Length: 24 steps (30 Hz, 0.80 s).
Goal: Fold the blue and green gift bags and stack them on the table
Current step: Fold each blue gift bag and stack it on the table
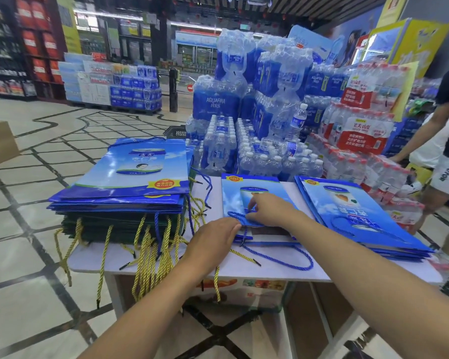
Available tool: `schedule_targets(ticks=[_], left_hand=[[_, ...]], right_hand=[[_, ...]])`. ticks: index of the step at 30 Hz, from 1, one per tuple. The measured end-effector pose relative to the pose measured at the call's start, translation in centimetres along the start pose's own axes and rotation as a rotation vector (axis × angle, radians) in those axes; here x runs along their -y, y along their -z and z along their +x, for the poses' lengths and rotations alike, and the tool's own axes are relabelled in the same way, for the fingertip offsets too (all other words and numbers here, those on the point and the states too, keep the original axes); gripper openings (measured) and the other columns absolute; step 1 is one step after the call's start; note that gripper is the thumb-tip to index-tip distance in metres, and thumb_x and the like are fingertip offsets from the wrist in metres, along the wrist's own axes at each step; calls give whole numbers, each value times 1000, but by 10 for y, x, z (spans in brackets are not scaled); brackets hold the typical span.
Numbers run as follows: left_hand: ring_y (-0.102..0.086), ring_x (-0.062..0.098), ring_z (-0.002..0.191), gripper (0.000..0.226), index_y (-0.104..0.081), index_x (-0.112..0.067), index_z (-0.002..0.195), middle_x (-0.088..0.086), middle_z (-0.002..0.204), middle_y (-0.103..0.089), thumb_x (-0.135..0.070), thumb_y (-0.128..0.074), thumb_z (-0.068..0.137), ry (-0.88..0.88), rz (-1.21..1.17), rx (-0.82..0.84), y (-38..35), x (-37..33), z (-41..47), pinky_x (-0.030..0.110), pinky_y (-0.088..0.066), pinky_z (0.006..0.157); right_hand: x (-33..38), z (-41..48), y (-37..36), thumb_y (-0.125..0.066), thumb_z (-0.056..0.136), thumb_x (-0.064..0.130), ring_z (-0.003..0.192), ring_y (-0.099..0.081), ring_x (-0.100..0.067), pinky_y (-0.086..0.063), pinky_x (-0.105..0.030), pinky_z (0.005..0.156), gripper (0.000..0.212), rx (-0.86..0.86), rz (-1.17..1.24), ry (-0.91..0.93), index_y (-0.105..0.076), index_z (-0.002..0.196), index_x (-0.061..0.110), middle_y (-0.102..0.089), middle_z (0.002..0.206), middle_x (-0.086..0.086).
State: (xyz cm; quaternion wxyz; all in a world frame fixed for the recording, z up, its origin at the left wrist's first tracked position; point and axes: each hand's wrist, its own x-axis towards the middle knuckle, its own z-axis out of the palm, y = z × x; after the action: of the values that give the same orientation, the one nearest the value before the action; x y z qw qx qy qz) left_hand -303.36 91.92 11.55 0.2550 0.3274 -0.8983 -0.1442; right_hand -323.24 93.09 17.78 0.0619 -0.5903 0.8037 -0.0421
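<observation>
Flattening of one blue bag (233,195) on the table (244,270), just right of the tall stack (130,177) of blue bags over green ones. Left hand (213,237), fingers straight, presses the bag's near corner; right hand (267,211) pinches its blue cord handle (235,216) against the printed face. Judged step: tucking the handle before stacking. The next move calls for carrying the flat bag leftward onto the stack, clear of the yellow cords (145,255) draping the stack's near side. Farther right of the stack, a lower blue pile (360,211) reaches close to the table's edge; a bare strip remains nearer the person
</observation>
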Motion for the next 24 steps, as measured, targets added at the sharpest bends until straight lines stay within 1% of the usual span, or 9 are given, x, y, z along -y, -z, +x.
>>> schedule_targets(ticks=[4, 8, 11, 13, 16, 18, 19, 21, 24], left_hand=[[-62, 18, 87, 32, -61, -24, 101, -5, 94, -65, -37, -34, 112, -1, 20, 21, 3, -3, -1, 40, -52, 76], [-62, 17, 86, 33, -61, -24, 101, -4, 94, -65, -38, -33, 112, 10, 60, 65, 7, -7, -1, 41, -54, 77], [-62, 16, 89, 32, -61, -25, 104, -5, 98, -65, -38, -33, 112, 8, 50, 77, 8, -8, 0, 40, -54, 79], [-62, 16, 93, 30, -62, -25, 107, -5, 102, -65, -38, -35, 111, -8, 48, 90, 8, -8, 1, 38, -53, 81], [-59, 8, 99, 25, -62, -31, 120, -12, 115, -64, -44, -46, 106, -31, -7, 97, 8, -6, -1, 31, -52, 83], [-56, 5, 101, 30, -55, -34, 130, -14, 127, -61, -47, -50, 103, -39, -9, 102, 8, -4, -2, 28, -50, 85], [-54, 6, 110, 35, -51, -36, 136, -15, 136, -57, -47, -50, 102, -57, 7, 111, 7, -2, -2, 29, -48, 91], [-38, 7, 141, 45, -42, -43, 149, -15, 157, -42, -46, -44, 105, -134, 65, 151, 4, 0, 1, 31, -36, 112], [-13, 12, 157, 50, -25, -51, 157, -9, 169, -24, -47, -34, 109, -214, 136, 245, 1, 2, 5, 36, -19, 126]], right_hand=[[-7, 20, -10, -62, 94, 41, 101, -64, -25, -47, -32, 74, 15, -63, -58, 25, -67, 92, 27, -69, 106, 4], [-32, 32, 5, -46, 102, 19, 103, -62, -35, -42, -37, 74, 13, -208, -123, -107, -55, 110, 13, -65, 113, -7], [-58, 39, 22, -42, 103, 14, 103, -60, -38, -41, -41, 73, 16, -339, 33, -277, -49, 115, 6, -61, 109, -14], [-70, 45, 27, -43, 102, 17, 96, -61, -36, -45, -41, 73, 14, -341, 171, -328, -51, 107, 6, -62, 105, -13], [-71, 49, 23, -52, 102, 28, 97, -66, -29, -52, -41, 81, 24, -172, 322, -178, -64, 107, 8, -71, 109, -9], [-61, 41, 14, -56, 101, 29, 102, -60, -22, -44, -31, 86, 27, 14, 207, -21, -68, 121, 15, -66, 117, -2], [-57, 38, 9, -57, 99, 29, 105, -58, -20, -43, -30, 89, 30, 73, 124, 58, -68, 125, 19, -63, 120, -1], [-54, 33, -1, -61, 95, 31, 110, -58, -20, -45, -32, 97, 32, 92, 23, 170, -70, 124, 25, -61, 122, 0], [-62, 27, -3, -64, 94, 30, 101, -62, -16, -49, -32, 91, 18, -4, 179, 194, -75, 106, 24, -67, 109, 7]])
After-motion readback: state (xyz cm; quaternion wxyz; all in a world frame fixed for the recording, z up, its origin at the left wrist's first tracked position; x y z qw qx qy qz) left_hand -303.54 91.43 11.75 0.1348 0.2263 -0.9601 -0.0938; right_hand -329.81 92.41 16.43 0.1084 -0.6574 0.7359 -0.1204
